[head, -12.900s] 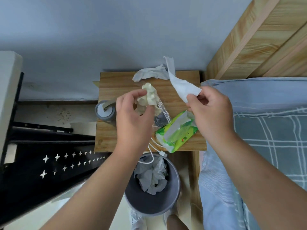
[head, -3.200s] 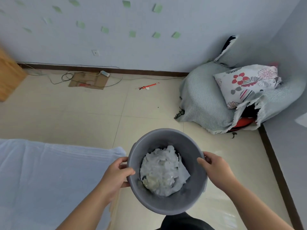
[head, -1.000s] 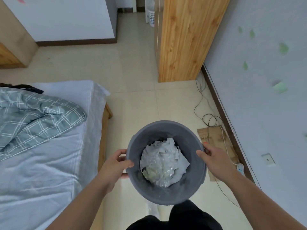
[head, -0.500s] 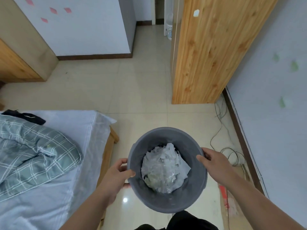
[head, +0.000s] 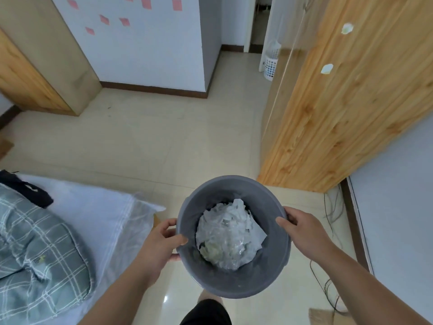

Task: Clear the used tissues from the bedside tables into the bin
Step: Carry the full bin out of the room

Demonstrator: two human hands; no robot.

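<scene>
I hold a round grey bin (head: 234, 281) in front of my body, above the tiled floor. It is filled with crumpled white tissues (head: 228, 235) and some clear wrapping. My left hand (head: 161, 242) grips the bin's left rim, thumb over the edge. On the right rim my right hand (head: 304, 233) grips the same way. No bedside table is in view.
The bed (head: 93, 221) with a pale sheet and a checked green quilt (head: 39, 256) lies at the left. A tall wooden wardrobe (head: 335, 106) stands at the right, with cables (head: 330, 207) on the floor beyond it. Open tiled floor (head: 164, 141) stretches ahead toward a doorway (head: 257, 26).
The bin stays held in both hands. My view has swung and moved along the foot of the bed; the wardrobe is nearer and more of the far wall and doorway shows.
</scene>
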